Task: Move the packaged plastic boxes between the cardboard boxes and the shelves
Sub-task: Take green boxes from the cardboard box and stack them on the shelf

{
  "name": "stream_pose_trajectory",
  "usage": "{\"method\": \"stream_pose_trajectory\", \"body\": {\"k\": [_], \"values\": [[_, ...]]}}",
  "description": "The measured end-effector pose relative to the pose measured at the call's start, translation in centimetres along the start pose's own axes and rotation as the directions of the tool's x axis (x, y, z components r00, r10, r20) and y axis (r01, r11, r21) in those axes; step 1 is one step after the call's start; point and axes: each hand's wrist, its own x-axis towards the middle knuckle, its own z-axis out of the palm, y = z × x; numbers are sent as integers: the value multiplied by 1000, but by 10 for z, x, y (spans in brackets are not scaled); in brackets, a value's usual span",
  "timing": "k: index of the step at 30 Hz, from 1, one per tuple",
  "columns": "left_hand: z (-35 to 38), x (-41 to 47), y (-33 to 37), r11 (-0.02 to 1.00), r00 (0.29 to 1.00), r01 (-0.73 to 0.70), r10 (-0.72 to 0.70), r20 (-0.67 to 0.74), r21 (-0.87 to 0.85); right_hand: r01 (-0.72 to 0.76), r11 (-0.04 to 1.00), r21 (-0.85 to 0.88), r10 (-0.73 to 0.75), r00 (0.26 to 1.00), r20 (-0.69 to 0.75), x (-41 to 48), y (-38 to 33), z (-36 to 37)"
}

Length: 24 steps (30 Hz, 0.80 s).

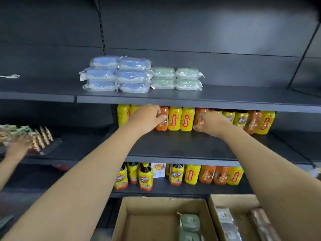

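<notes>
Below the dark shelf (243, 99) of wrapped plastic boxes (133, 75), left hand (147, 118) and right hand (211, 123) before bottles (175, 119), each grip unclear.

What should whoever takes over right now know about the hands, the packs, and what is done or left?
Left hand and right hand: raised in front of the bottles, no pack in either; grip blurred.
Top shelf: six blue packs and four green packs, stacked.
Left box: at least two boxed green packs remain.
Right box: other packs.
Left, if stocking: shelve the boxed ones.
</notes>
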Motion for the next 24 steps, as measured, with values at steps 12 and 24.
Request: {"method": "stream_pose_trajectory", "body": {"k": [12, 24], "values": [[165, -109, -22, 954, 927, 254, -194, 320, -158, -114, 981, 159, 34, 899, 436, -118, 21, 193], [380, -136, -60, 844, 647, 535, -392, 654, -23, -441, 867, 231, 94, 600, 794, -128, 76, 402]]}}
